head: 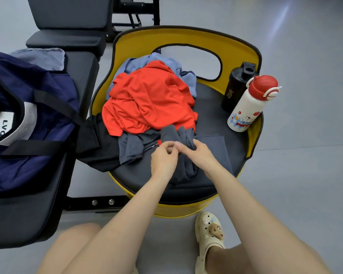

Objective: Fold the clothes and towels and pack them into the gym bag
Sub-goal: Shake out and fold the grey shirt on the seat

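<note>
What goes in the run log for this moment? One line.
step: folding | left hand and right hand: pinch grey garment | red shirt: unfolded on seat | gym bag: open on bench

Centre frame: yellow barrel seat (188, 39) w/ black cushion. On it, heap of clothes: orange shirt (147, 101) on top, blue garment (158, 63) behind, black garment (95, 143) hanging off left edge, grey garment (186, 153) at front. Left hand (163, 158) & right hand (198, 152) both pinch grey garment, fingertips nearly touching. Right of frame, on seat: black bottle (238, 86), white bottle w/ red cap (251, 103), touching. Left of frame: navy gym bag (34, 123) on black bench (28, 214). Lower right: cream clog (208, 236) on grey floor.
</note>
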